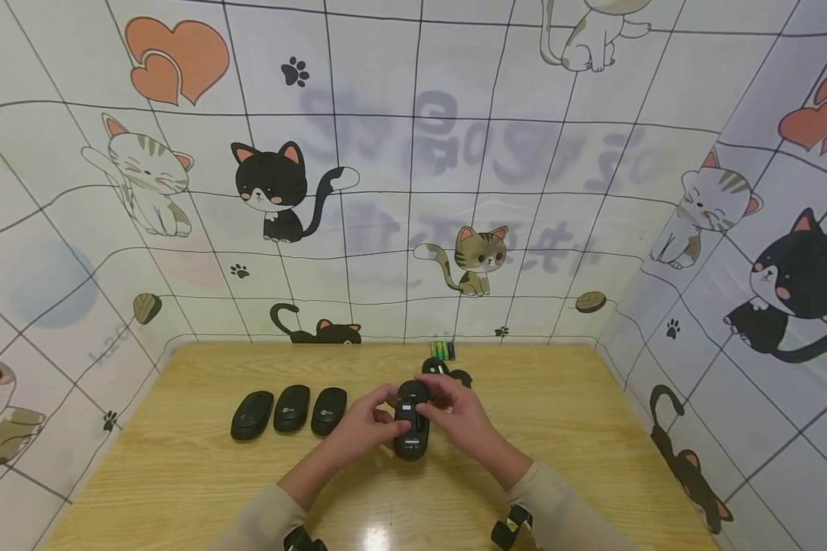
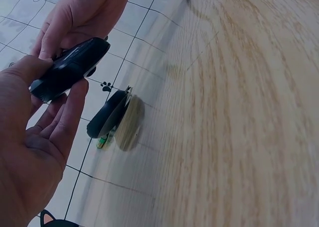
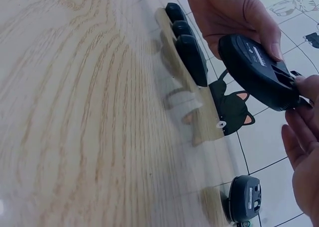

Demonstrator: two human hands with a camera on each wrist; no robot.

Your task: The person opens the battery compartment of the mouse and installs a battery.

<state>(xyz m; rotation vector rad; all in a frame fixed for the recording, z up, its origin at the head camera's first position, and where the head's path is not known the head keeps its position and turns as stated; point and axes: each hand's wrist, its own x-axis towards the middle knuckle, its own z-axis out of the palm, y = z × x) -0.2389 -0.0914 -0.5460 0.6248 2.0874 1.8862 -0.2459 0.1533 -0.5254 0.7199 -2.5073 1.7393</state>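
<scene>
A black computer mouse [image 1: 411, 444] is held up over the table with its labelled underside showing. My left hand [image 1: 367, 425] grips its left side, thumb on the underside. My right hand [image 1: 465, 417] pinches the upper right end, its thumb at a slot in the underside. In the right wrist view, the mouse [image 3: 251, 67] shows a white label and an open recess close to the right hand [image 3: 305, 147]. The left hand [image 3: 232, 10] holds the other end there. In the left wrist view, the mouse [image 2: 70, 70] sits between both hands, with its recess hidden.
Three black mice stand in a row at the left: one [image 1: 251, 415], a second [image 1: 292, 409] and a third [image 1: 328, 411]. Behind my right hand lies another mouse [image 1: 433, 366], underside up, beside a dark piece [image 1: 462, 378]. Several batteries [image 1: 442, 350] lie at the wooden table's [image 1: 544, 459] back edge.
</scene>
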